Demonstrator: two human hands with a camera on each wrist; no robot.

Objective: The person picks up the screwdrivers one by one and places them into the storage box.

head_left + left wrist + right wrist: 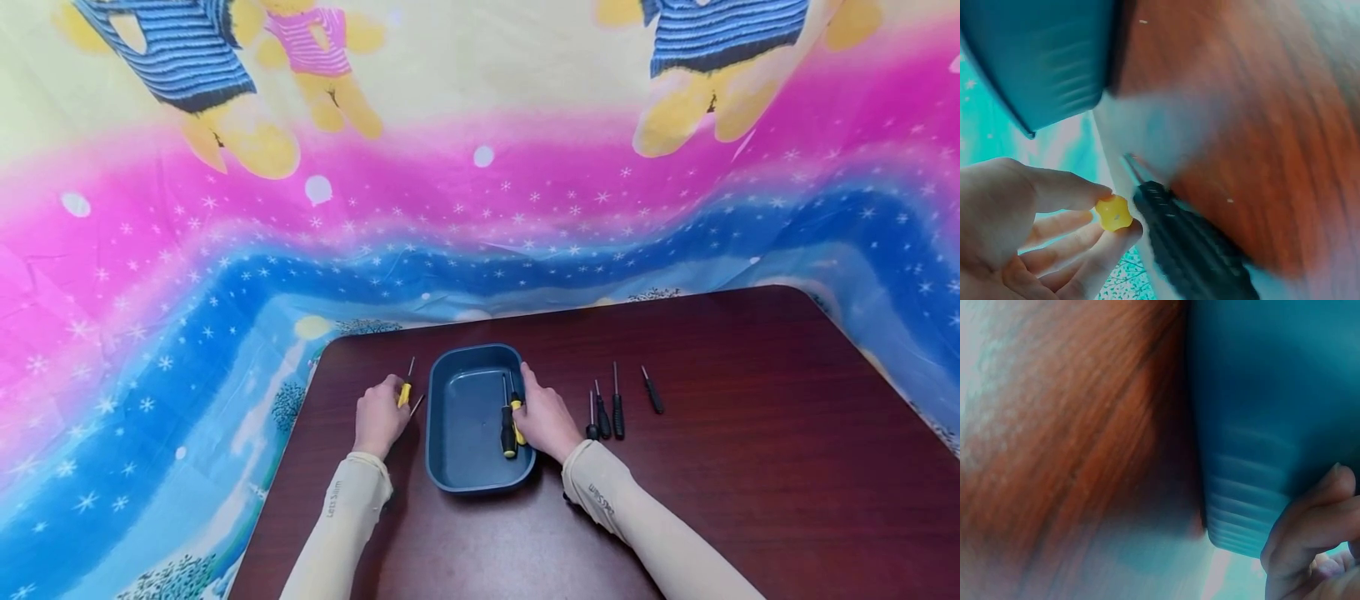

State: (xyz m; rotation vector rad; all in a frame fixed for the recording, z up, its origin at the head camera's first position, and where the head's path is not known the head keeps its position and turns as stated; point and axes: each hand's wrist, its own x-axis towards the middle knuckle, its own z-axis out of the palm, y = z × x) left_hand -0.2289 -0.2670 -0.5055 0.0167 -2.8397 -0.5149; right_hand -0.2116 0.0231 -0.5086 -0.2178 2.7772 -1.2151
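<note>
My left hand (381,414) pinches a yellow-handled screwdriver (405,393) left of a blue-grey plastic box (442,477). In the left wrist view, thumb and finger meet on its yellow handle end (1114,213). A black-handled screwdriver (1188,247) is right beside those fingers; in the head view only its shaft (417,406) shows. My right hand (550,419) grips the box's right wall, thumb over the rim and curled fingers (1310,534) against the outside. Inside the box, a black screwdriver with a yellow end (508,432) and a yellow-and-black screwdriver (517,423) lie near that thumb.
Right of the right hand, several black screwdrivers (618,417) lie together on the dark wooden table (750,467). Another black screwdriver (654,396) lies apart, farther right. A printed cloth (480,208) hangs behind the table and along its sides.
</note>
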